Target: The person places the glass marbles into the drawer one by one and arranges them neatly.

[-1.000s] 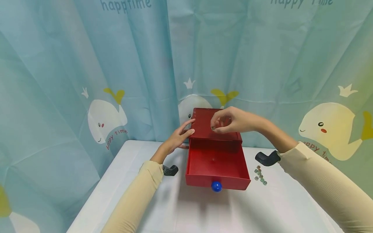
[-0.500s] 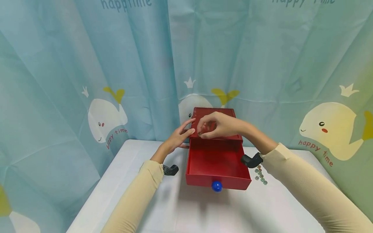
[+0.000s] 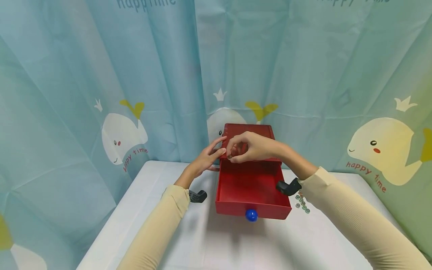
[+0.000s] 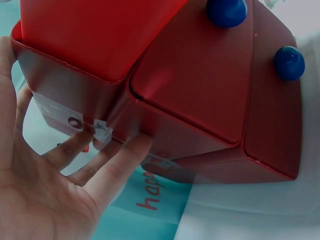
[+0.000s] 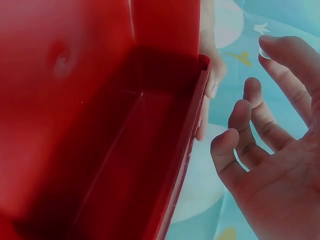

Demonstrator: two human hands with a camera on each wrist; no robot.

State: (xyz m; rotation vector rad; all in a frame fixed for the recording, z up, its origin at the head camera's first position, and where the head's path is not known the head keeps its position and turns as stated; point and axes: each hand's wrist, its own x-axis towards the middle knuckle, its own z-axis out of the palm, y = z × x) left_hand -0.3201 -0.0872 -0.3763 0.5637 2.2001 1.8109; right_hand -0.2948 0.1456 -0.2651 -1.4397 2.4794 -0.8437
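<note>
A red drawer box (image 3: 250, 130) stands on the white table (image 3: 236, 247), its top drawer (image 3: 251, 187) with a blue knob (image 3: 251, 215) pulled out toward me. My left hand (image 3: 206, 158) presses straight fingers against the box's left side (image 4: 165, 130). My right hand (image 3: 231, 155) hovers over the drawer's rear left corner and pinches a small glass bead (image 3: 230, 157) at its fingertips. In the right wrist view the bead (image 5: 263, 52) sits at the index fingertip beside the drawer's inside (image 5: 115, 150). A second blue knob (image 4: 289, 62) shows on a lower drawer front.
Several small glass beads (image 3: 301, 202) lie on the table right of the drawer. A blue curtain with whale prints (image 3: 121, 138) hangs close behind and at both sides. Black wrist mounts (image 3: 197, 196) sit on both forearms.
My right hand has moved left with the bead, from above the box's middle to its left rear corner near my left hand. The left hand and the drawer have stayed put.
</note>
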